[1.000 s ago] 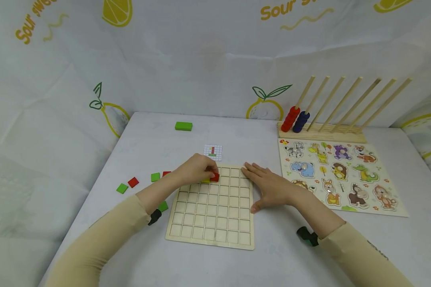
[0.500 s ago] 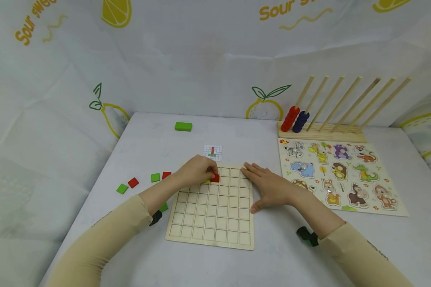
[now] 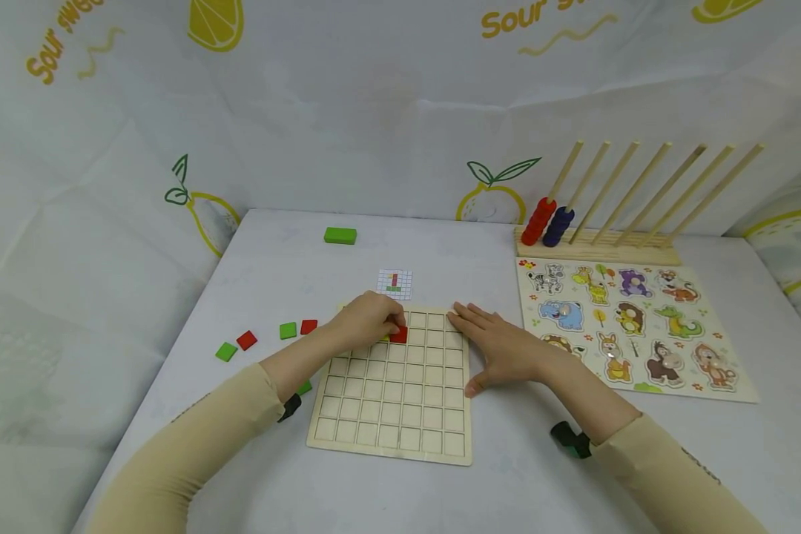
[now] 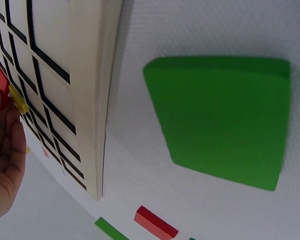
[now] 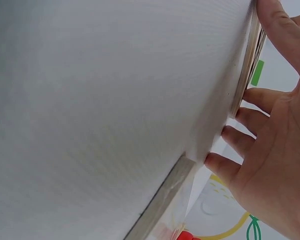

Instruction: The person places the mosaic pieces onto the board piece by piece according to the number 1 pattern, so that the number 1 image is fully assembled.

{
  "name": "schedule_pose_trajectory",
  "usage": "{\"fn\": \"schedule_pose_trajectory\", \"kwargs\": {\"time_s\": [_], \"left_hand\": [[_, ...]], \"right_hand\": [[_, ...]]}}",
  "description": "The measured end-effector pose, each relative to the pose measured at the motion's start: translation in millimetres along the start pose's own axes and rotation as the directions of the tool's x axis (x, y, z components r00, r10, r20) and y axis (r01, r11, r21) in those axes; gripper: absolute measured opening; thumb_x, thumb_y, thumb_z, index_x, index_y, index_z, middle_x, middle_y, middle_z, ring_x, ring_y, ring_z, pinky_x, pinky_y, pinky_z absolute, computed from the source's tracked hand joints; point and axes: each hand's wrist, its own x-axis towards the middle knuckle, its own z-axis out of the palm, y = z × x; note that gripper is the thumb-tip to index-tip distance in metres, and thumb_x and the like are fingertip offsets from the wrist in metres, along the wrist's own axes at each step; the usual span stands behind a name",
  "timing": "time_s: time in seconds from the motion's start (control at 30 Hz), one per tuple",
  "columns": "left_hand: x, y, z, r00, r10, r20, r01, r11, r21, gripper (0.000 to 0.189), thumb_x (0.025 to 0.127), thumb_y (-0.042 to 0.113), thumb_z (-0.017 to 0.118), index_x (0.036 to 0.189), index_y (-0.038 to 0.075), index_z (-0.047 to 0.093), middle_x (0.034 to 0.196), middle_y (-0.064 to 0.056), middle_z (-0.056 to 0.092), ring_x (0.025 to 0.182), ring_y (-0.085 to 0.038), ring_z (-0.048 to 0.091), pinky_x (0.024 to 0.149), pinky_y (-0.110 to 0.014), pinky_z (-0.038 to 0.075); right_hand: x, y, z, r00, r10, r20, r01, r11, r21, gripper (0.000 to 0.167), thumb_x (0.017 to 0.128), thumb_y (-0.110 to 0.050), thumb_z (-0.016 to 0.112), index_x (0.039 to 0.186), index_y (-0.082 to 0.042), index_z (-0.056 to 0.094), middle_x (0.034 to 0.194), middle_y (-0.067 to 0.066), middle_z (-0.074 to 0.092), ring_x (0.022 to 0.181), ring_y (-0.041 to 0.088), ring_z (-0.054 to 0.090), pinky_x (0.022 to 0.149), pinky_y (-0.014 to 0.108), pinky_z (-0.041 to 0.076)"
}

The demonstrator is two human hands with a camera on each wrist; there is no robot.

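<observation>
White tabletop (image 3: 254,486): left hand (image 3: 367,319) bends over grid board (image 3: 392,393), pinching red tile (image 3: 399,336); right hand (image 3: 499,345), unclenched, fingers spread, rests against board's right edge.

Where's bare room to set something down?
Bare cloth shows between the green block and bead rack, beyond the grid card, and in front of the wooden board, between the sleeves. Crowded: the board's left, with loose tiles and the left forearm; its right, with the right hand and animal puzzle.
</observation>
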Motion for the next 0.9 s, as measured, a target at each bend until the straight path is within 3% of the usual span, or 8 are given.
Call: {"fn": "schedule_pose_trajectory", "kwargs": {"time_s": [0.9], "left_hand": [[2.8, -2.8, 3.2, 1.0, 0.014, -0.022, -0.013, 1.0, 0.014, 0.013, 0.091, 0.003, 0.065, 0.091, 0.011, 0.076, 0.093, -0.001, 0.076, 0.085, -0.013, 0.066, 0.08, -0.028, 0.056]], "right_hand": [[0.9, -1.0, -0.2, 1.0, 0.01, 0.009, -0.01, 1.0, -0.007, 0.122, 0.065, -0.059, 0.083, 0.158, -0.01, 0.02, 0.168, 0.012, 0.012, 0.155, 0.039, 0.011, 0.122, 0.06, 0.018]]}}
